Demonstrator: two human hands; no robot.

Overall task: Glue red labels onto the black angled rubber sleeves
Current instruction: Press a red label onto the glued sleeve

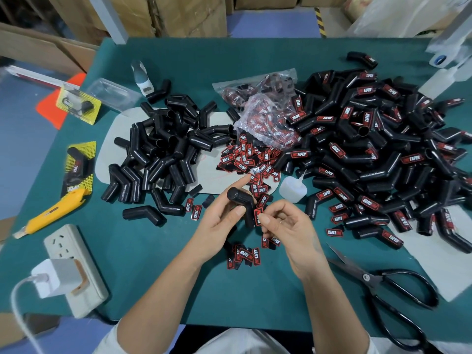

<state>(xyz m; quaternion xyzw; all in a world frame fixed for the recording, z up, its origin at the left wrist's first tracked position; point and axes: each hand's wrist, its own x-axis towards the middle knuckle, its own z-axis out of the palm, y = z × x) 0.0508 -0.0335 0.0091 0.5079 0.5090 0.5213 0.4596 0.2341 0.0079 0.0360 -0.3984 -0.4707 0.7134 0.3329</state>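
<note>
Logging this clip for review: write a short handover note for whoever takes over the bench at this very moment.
Left hand grips one black angled sleeve.
Right hand pinches a red label against that sleeve; bond not confirmed.
Done: labelled sleeves pile, right.
Left: unlabelled sleeves pile, left.
Loose labels lie at centre, glue bottle beside them.

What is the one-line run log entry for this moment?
left hand holds sleeve | right hand presses red label on
</note>
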